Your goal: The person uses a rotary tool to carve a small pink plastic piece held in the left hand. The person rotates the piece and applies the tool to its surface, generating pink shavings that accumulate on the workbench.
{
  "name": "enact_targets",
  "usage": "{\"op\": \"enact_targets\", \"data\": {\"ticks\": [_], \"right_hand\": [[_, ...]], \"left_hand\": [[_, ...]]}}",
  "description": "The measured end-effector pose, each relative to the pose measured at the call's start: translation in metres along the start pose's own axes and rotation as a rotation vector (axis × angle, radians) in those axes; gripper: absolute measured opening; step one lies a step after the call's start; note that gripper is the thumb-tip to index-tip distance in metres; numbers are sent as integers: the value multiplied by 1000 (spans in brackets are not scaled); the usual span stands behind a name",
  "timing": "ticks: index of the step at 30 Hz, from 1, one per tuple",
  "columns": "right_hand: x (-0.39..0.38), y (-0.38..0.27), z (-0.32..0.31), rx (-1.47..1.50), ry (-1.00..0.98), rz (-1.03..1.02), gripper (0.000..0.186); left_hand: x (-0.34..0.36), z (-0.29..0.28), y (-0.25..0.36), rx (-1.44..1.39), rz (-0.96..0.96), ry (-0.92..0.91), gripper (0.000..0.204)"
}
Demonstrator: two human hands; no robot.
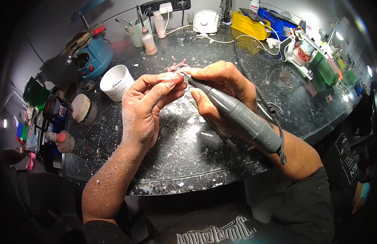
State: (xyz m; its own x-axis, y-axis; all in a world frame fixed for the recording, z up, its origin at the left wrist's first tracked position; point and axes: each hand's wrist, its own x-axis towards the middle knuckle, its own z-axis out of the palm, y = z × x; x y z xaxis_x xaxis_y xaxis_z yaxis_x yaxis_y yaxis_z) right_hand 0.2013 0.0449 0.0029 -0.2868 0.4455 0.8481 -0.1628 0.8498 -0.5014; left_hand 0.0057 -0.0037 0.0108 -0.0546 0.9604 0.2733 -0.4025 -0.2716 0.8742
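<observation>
My left hand point(143, 103), dusted with pale powder, pinches a small glossy pink piece point(177, 78) that looks like part of a denture. Most of it is hidden by my fingers. In my right hand point(231, 85) is a black rotary handpiece point(237, 112), gripped near its front end and slanting down to the right. Its working end meets the pink piece or is very close to it; contact cannot be made out. Just beyond my fingertips lies a branching pink scrap point(181, 64) on the dark worktop point(172, 162).
A white tub point(117, 83) stands left of my left hand, near a blue machine point(93, 57). Pale shavings litter the worktop. Farther back are a bottle with pink liquid point(148, 44), a white control box point(206, 21) and a yellow bin point(248, 26). The handpiece's coiled cord point(266, 101) runs at right.
</observation>
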Motion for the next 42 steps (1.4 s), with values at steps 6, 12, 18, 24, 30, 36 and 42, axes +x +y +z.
{"op": "enact_targets", "data": {"ticks": [6, 12, 18, 24, 30, 36, 42], "right_hand": [[-2, 3, -1, -11, -54, 7, 34], [-5, 0, 2, 11, -61, 61, 35], [-6, -1, 3, 5, -62, 63, 36], [-6, 0, 6, 21, -44, 37, 37], [-4, 4, 6, -28, -8, -46, 36], [-2, 4, 6, -53, -2, -86, 36], [-1, 5, 6, -66, -16, -121, 35]], "left_hand": [[-1, 3, 0, -13, -9, 31, 16], [-3, 4, -2, -1, 24, 69, 14], [-4, 4, -3, 30, 47, 85, 14], [-4, 5, -4, 61, 70, 101, 13], [-5, 3, -5, 104, 83, 105, 14], [-6, 4, -3, 140, 110, 90, 15], [-6, 3, -5, 138, 108, 100, 15]]}}
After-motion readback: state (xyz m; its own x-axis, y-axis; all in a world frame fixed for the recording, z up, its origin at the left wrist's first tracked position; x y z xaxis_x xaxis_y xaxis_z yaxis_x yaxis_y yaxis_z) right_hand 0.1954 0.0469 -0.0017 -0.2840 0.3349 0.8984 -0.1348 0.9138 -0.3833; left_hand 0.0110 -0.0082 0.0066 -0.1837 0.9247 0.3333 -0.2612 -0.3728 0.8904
